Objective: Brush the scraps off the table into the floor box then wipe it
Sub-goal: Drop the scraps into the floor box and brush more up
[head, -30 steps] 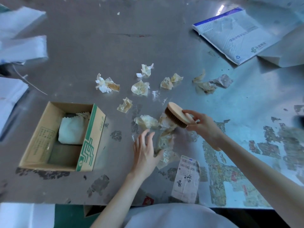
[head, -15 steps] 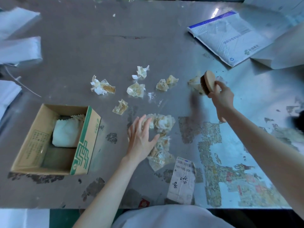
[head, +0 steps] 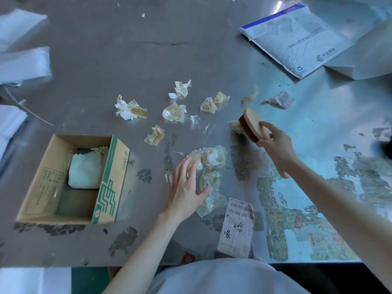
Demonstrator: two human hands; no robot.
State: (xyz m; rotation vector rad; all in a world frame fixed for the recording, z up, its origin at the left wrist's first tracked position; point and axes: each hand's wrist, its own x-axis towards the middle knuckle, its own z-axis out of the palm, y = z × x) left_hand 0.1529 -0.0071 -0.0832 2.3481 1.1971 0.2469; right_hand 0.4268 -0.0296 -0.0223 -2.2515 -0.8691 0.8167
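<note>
While the right hand (head: 275, 143) grips the round wooden bristle brush (head: 252, 126) behind one crumpled yellowish scrap (head: 235, 125), the left hand (head: 184, 187) lies flat, fingers spread, beside the scrap pile (head: 210, 166); open cardboard box (head: 72, 179) sits further left.

Your worn grey table (head: 110, 60) looks like dull metal — scuffed matt on the left, shinier on the right, with patches of stuck paper. The round brush (head: 252, 124) has a smooth pale wooden back and dark bristles — the yellowish scraps (head: 174, 112) are crinkled, glossy film, and the brown box (head: 36, 183) is matt cardboard.
</note>
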